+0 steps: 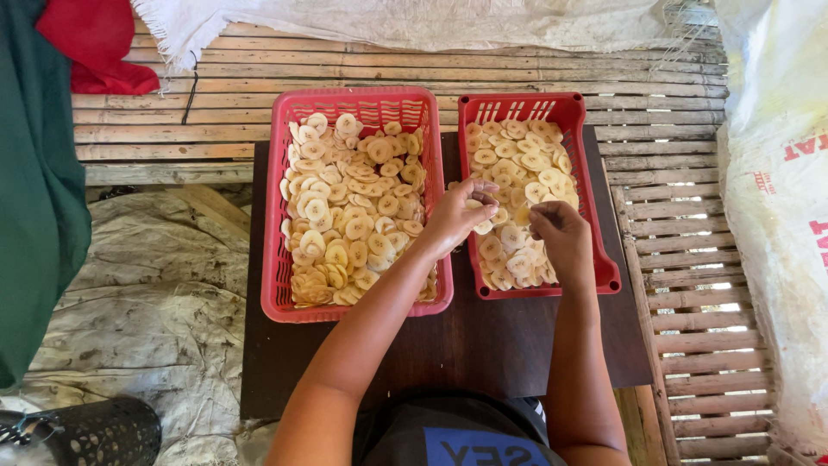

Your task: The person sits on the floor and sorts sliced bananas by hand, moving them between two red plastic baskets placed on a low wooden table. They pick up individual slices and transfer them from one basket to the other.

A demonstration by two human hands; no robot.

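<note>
Two red plastic baskets sit side by side on a dark board. The larger left basket is piled with pale yellow banana chips. The smaller right basket holds a thinner layer of chips. My left hand hovers over the gap between the baskets with fingers curled around a few chips. My right hand is over the right basket, fingertips pinched together; whether a chip is between them is hidden.
Slatted bamboo platform lies behind and to the right. A white cloth drapes the far edge, a white sack stands at right. Grey tarp, green and red cloth and a black mesh container are at left.
</note>
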